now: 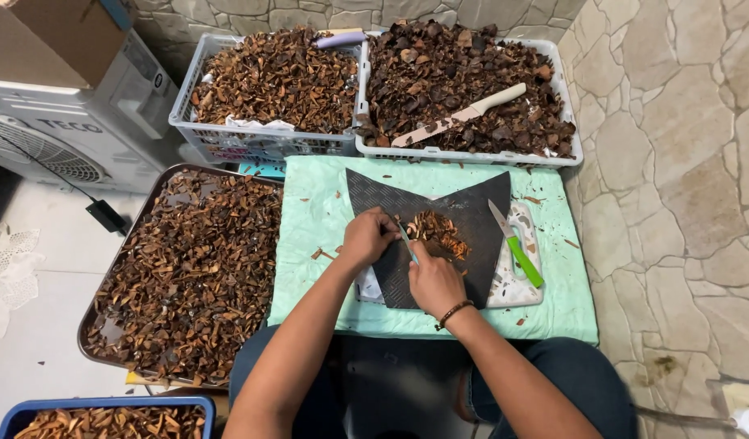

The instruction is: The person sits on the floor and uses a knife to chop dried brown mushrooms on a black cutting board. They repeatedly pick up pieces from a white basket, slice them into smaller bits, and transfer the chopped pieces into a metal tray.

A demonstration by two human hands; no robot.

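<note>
We see both hands working over the dark ribbed mat (472,213) that lies on the mint-green cloth (309,213) covering the counter. The left hand (368,237) is clenched at the mat's left edge, fingers curled on a small brown piece we cannot make out clearly. The right hand (434,280), with a beaded bracelet (455,312) at the wrist, sits on the near part of the mat and grasps a small knife with a pale blue handle (408,241), whose tip points up toward the left hand. The pile of cut brown dried pieces (441,231) lies on the middle of the mat, just beyond the right hand and just right of the left hand. On the mat's right edge, resting partly on a white cutting board (521,280), lies a green-handled knife (516,245), untouched. Beyond the mat stand two white plastic baskets (563,148) heaped with dried brown husks, and a white-handled knife (461,115) lies on the right heap. Left of the mat a large brown tray (135,221) holds more cut pieces, and a blue crate (106,404) sits near the tray's closest corner.
</note>
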